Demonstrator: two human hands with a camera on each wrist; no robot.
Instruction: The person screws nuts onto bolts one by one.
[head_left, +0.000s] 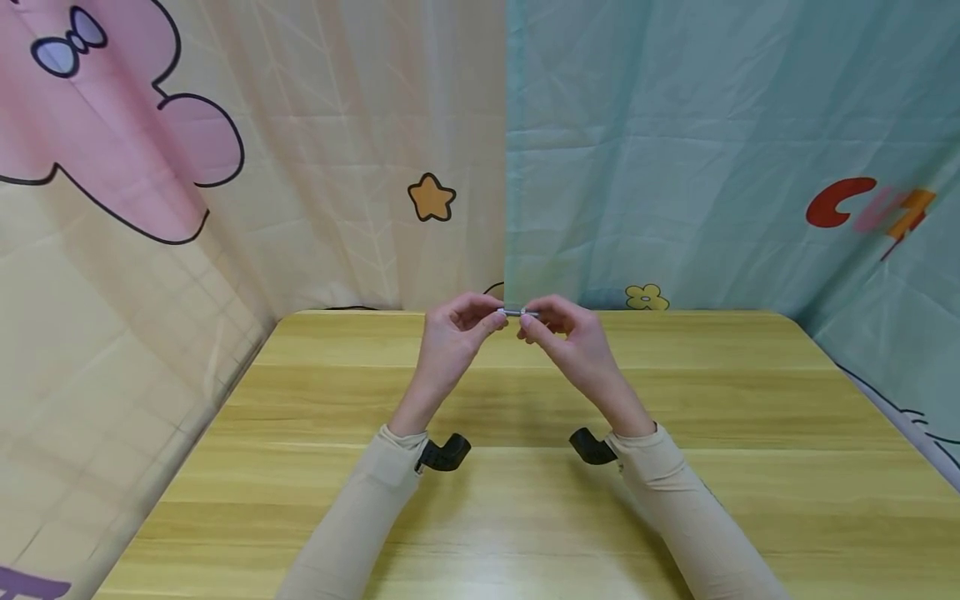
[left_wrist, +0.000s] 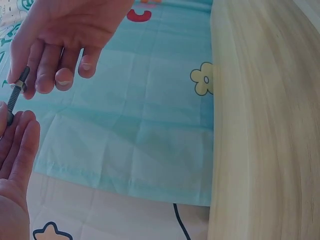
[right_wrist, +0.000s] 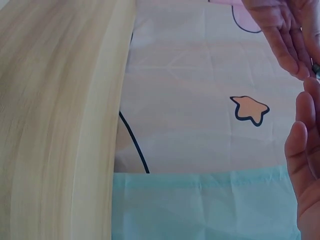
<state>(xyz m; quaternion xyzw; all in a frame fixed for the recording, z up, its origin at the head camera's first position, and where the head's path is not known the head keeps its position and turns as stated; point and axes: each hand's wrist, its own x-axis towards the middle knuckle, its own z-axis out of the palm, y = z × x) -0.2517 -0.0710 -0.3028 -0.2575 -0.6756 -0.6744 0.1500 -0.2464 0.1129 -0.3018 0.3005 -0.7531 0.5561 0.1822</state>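
Above the far part of the table, a grey metal bolt [head_left: 513, 312] lies roughly level between both hands. My left hand [head_left: 453, 337] pinches its head end between thumb and fingers. From the other side, my right hand [head_left: 573, 337] pinches the nut [left_wrist: 18, 86] on the bolt's shank, thumb against fingers. Bare thread of the bolt [left_wrist: 12, 100] shows between the two grips in the left wrist view, and its tip sticks out past the nut. Only a small bit of the bolt [right_wrist: 316, 70] shows at the right edge of the right wrist view.
A wood-grain table [head_left: 510, 500] extends below both arms. Behind it hang a beige curtain [head_left: 337, 167] and a teal curtain [head_left: 660, 150] with printed figures. Each sleeve cuff carries a black wrist camera mount [head_left: 447, 452].
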